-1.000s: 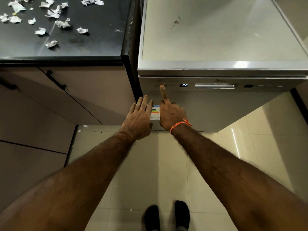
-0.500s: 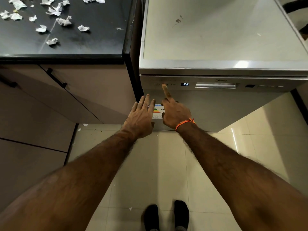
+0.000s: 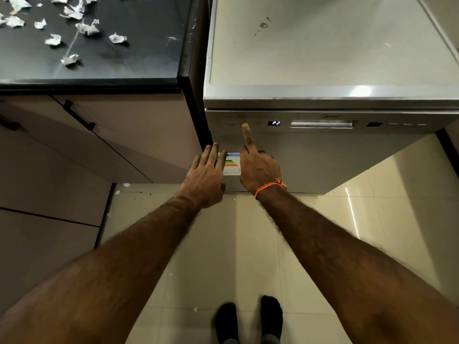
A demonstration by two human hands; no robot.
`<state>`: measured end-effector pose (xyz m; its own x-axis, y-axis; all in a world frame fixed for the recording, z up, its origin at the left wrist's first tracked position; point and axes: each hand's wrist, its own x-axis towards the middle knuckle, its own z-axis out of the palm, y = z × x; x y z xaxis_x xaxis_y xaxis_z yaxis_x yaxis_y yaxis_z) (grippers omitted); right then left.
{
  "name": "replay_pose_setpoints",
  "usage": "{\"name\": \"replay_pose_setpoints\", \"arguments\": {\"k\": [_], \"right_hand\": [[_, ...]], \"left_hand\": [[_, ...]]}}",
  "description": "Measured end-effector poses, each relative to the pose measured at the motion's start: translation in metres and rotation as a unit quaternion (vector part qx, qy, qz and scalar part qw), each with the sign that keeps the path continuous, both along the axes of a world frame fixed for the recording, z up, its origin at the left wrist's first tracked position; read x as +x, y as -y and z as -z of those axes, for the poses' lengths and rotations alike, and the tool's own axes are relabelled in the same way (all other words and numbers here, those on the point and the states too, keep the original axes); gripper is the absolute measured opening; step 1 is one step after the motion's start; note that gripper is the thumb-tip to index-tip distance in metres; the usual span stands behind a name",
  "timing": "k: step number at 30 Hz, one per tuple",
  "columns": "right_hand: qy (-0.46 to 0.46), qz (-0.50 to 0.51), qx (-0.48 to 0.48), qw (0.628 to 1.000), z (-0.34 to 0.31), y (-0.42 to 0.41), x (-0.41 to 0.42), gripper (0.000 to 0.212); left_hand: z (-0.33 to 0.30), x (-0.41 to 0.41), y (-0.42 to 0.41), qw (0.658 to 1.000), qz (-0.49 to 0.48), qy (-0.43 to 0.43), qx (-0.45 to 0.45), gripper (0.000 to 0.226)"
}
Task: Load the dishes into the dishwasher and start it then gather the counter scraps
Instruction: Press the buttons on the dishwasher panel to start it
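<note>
The silver dishwasher stands with its door closed, and its display reads P2. My right hand points its straight index finger onto a button in the left part of the control strip, with the other fingers folded. My left hand rests flat, fingers straight, against the door beside the energy label. Several crumpled white paper scraps lie on the black counter at the upper left.
The door's recessed handle sits in the middle of the control strip. Brown cabinets with black handles run under the counter at left. Small bits of paper lie on the tiled floor, and my socked feet stand near the bottom edge.
Almost nothing: my right index finger stays on the button row, my left hand stays flat on the door, and the display still reads P2.
</note>
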<state>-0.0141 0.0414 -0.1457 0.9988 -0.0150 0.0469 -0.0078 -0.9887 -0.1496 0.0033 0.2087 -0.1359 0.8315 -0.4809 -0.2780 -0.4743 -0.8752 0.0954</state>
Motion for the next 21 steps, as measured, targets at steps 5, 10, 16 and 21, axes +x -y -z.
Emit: {"name": "replay_pose_setpoints", "arguments": {"k": [5, 10, 16, 21], "right_hand": [[-0.037, -0.017, -0.018, 0.999, -0.0022, 0.0035, 0.0040, 0.054], [0.007, -0.004, 0.012, 1.000, -0.0001, 0.0032, 0.0014, 0.079], [0.016, -0.002, 0.012, 1.000, -0.0030, 0.0013, 0.0011, 0.081], [-0.028, 0.012, 0.020, 0.999, -0.0009, -0.0019, 0.0050, 0.115]], "left_hand": [[-0.0010, 0.0058, 0.0030, 1.000, 0.005, 0.010, -0.008, 0.095], [-0.0008, 0.0096, 0.0072, 1.000, 0.008, 0.008, 0.003, 0.095], [0.0019, 0.0066, 0.0082, 1.000, 0.015, 0.004, 0.009, 0.095], [-0.0021, 0.0085, 0.0043, 0.999, 0.014, 0.018, -0.023, 0.095]]}}
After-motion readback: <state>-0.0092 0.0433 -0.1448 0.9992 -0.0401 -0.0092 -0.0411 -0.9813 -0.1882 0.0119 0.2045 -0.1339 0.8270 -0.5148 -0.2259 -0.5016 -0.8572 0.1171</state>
